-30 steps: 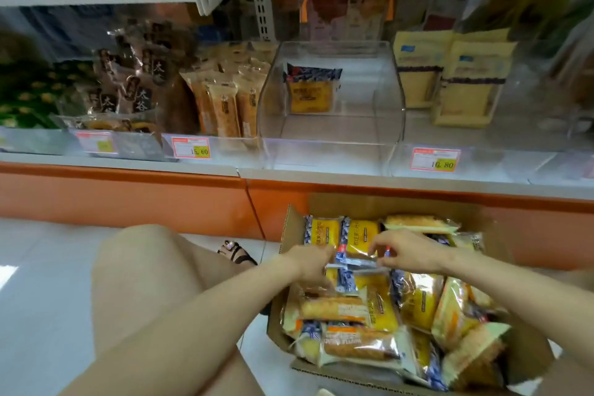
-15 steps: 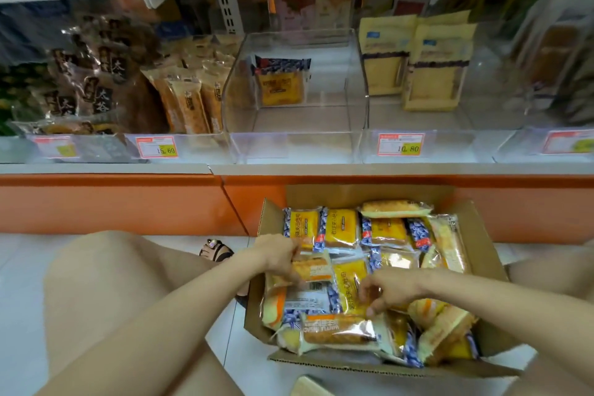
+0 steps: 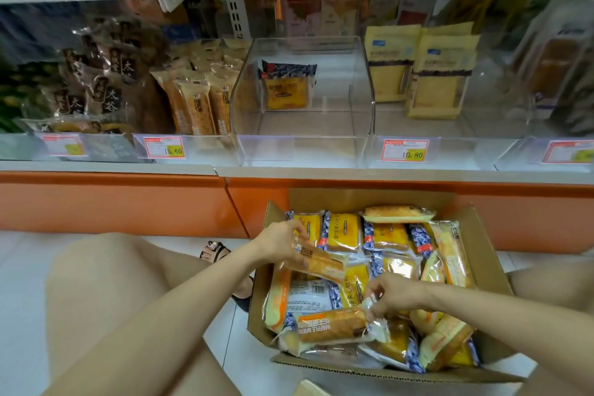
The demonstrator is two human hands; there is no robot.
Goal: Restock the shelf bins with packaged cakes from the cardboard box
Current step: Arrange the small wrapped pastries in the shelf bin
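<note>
An open cardboard box point(image 3: 482, 231) on the floor holds several packaged cakes in yellow, blue and clear wrappers. My left hand point(image 3: 281, 243) grips a long brown cake pack point(image 3: 324, 264) at the box's left side, lifted a little above the others. My right hand point(image 3: 390, 296) pinches the crimped end of a waffle bread pack point(image 3: 331, 326) near the box's front. Above, a clear shelf bin point(image 3: 302, 151) holds a single yellow-and-blue cake pack point(image 3: 287, 87) standing at its back.
Left of that bin, another bin holds brown bread packs point(image 3: 199, 103) and dark bags point(image 3: 96, 80). Right of it stand yellow bags point(image 3: 430, 71). Price tags point(image 3: 403, 149) line the shelf front. An orange base panel point(image 3: 112, 202) runs below. My knee point(image 3: 106, 283) and sandalled foot point(image 3: 215, 251) lie left of the box.
My left hand has raised the long brown pack higher. My right hand has moved from the middle packs to the waffle bread pack's end. The camera has shifted slightly.
</note>
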